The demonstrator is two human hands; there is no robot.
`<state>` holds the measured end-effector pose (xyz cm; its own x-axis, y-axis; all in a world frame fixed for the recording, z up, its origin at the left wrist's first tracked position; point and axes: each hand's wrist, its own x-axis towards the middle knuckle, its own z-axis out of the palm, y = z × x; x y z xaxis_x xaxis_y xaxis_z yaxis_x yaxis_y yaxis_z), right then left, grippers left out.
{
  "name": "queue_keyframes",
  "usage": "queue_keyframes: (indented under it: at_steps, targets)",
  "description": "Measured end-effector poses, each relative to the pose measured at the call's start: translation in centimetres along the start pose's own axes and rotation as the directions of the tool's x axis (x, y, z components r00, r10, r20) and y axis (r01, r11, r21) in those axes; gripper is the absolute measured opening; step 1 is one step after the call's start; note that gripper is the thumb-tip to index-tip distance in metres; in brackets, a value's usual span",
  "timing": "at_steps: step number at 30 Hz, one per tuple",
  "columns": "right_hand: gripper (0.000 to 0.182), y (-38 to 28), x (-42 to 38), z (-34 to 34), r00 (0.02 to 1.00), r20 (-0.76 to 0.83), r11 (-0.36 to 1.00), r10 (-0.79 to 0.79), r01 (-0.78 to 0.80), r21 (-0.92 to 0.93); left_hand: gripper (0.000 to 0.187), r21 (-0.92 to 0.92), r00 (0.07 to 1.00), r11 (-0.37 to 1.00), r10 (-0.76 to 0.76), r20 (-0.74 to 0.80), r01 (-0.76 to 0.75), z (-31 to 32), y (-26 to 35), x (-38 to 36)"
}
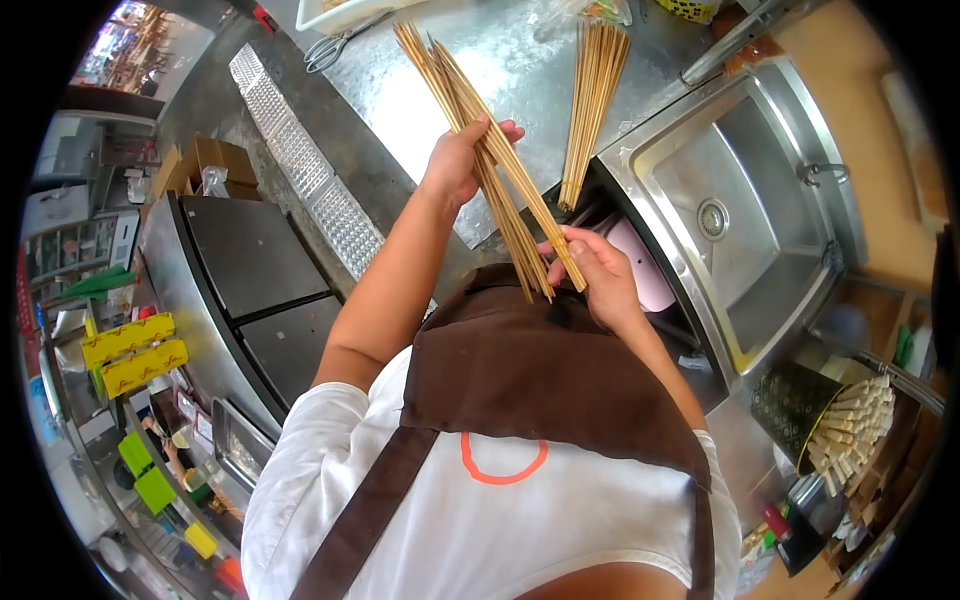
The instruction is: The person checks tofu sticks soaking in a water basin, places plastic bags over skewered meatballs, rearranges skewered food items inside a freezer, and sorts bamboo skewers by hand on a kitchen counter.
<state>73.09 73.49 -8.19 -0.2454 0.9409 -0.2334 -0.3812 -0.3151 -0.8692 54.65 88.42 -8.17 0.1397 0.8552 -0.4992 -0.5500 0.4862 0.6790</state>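
Note:
My left hand (462,165) is closed around the middle of long thin bamboo skewers (510,205), held in front of my brown apron. They form two crossing bunches, spread apart at the lower end. Near that lower end, my right hand (600,270) pinches the right-hand bunch between thumb and fingers. Another bundle of skewers (597,90) lies on the steel table (520,75) to the right, its narrow end at the table's near edge.
A steel sink (690,190) with a tap (825,173) is on the right. Below it stands a dark patterned container (795,410) of pale sticks. Scissors (340,45) lie at the table's far left. A perforated metal strip (300,150) crosses the floor beside a dark-topped counter (245,260).

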Motion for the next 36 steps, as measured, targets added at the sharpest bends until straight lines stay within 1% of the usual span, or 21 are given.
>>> queue_keyframes:
  at_steps: [4,6,7,8,9,10,12,13,17,21,24,25,26,27,28,29,30,32,33,34,36]
  targets:
    - [0.026,-0.8,-0.2,0.2,0.997,-0.049,0.998,0.062,-0.062,-0.002,0.018,-0.039,0.999,0.999,0.013,-0.038,-0.015,-0.3,-0.2,0.0]
    - [0.019,-0.7,-0.1,0.3,0.996,-0.091,0.983,-0.024,0.007,-0.185,0.015,-0.021,0.999,1.0,0.017,-0.052,-0.018,-0.2,-0.4,-0.1]
    - [0.019,-0.8,0.1,0.4,0.996,-0.089,0.983,-0.021,0.004,-0.185,0.013,-0.001,0.998,1.0,0.02,-0.064,-0.02,-0.1,-0.5,-0.2]
    - [0.017,-1.1,0.4,0.6,0.989,0.031,0.886,-0.147,0.145,-0.441,0.013,-0.002,0.998,1.0,0.02,-0.067,-0.021,-0.2,-0.8,-0.3]
    - [0.015,-1.5,0.6,0.8,0.956,0.179,0.707,-0.234,0.293,-0.644,0.012,0.007,0.998,1.0,0.022,-0.053,-0.022,-0.3,-1.2,-0.2]
    - [0.015,-1.7,0.8,1.1,0.955,0.181,0.707,-0.233,0.294,-0.643,0.011,0.016,0.999,1.0,0.025,-0.039,-0.024,-0.3,-1.4,-0.3]
    - [0.013,-2.2,1.0,1.8,0.898,0.329,0.456,-0.293,0.434,-0.777,0.011,-0.005,0.996,1.0,0.009,-0.086,-0.01,-0.3,-1.5,-0.4]
    - [0.011,-2.5,1.0,2.0,0.884,0.359,0.414,-0.299,0.459,-0.786,0.011,0.001,0.993,1.0,-0.016,-0.116,0.016,-0.8,-1.5,-0.1]
    - [0.013,-2.9,0.6,2.8,0.876,0.344,0.409,-0.338,0.466,-0.785,0.011,-0.031,0.975,0.997,-0.074,-0.209,0.069,-1.7,-1.3,0.5]
    - [0.013,-2.7,0.4,2.7,0.881,0.289,0.492,-0.375,0.453,-0.744,0.012,-0.069,0.963,0.995,-0.081,-0.256,0.065,-1.8,-1.2,0.3]
    - [0.01,-3.1,0.5,2.5,0.9,0.259,0.593,-0.35,0.427,-0.683,0.014,-0.109,0.958,0.994,-0.052,-0.281,0.023,-1.4,-0.6,-0.4]
    - [0.009,-3.3,0.5,2.4,0.913,0.255,0.648,-0.319,0.407,-0.644,0.014,-0.083,0.945,0.996,-0.008,-0.326,-0.02,-1.3,-0.5,-0.5]
    - [0.009,-3.2,0.6,2.5,0.911,0.257,0.646,-0.322,0.41,-0.644,0.014,-0.055,0.929,0.997,0.037,-0.369,-0.062,-1.3,-0.5,-0.7]
    - [0.009,-3.0,0.6,2.6,0.914,0.264,0.669,-0.309,0.406,-0.622,0.014,-0.055,0.93,0.996,0.04,-0.366,-0.064,-1.2,-0.5,-0.9]
    - [0.008,-2.8,0.8,2.7,0.916,0.27,0.69,-0.298,0.402,-0.602,0.015,-0.011,0.922,0.993,0.106,-0.372,-0.119,-1.1,-0.7,-1.0]
    - [0.008,-2.7,1.0,3.0,0.877,0.331,0.617,-0.349,0.481,-0.623,0.015,0.034,0.912,0.985,0.17,-0.373,-0.17,-1.0,-0.9,-1.1]
    - [0.008,-2.3,1.1,3.6,0.846,0.361,0.594,-0.392,0.533,-0.603,0.015,0.032,0.916,0.985,0.169,-0.364,-0.169,-0.9,-0.9,-1.2]
    - [0.008,-2.4,1.3,4.3,0.844,0.382,0.551,-0.376,0.535,-0.64,0.016,0.051,0.902,0.98,0.196,-0.385,-0.192,-1.0,-0.8,-1.3]
    - [0.008,-2.8,1.4,4.6,0.867,0.348,0.562,-0.357,0.496,-0.662,0.015,0.022,0.892,0.977,0.203,-0.403,-0.212,-1.5,-0.9,-1.0]
    - [0.008,-2.9,1.7,4.8,0.866,0.345,0.557,-0.363,0.498,-0.664,0.014,-0.078,0.905,0.973,0.171,-0.391,-0.217,-1.8,-0.8,-0.9]
    - [0.007,-3.1,2.3,5.1,0.901,0.316,0.708,-0.297,0.43,-0.561,0.012,-0.113,0.925,0.982,0.101,-0.366,-0.152,-2.1,-0.8,-0.8]
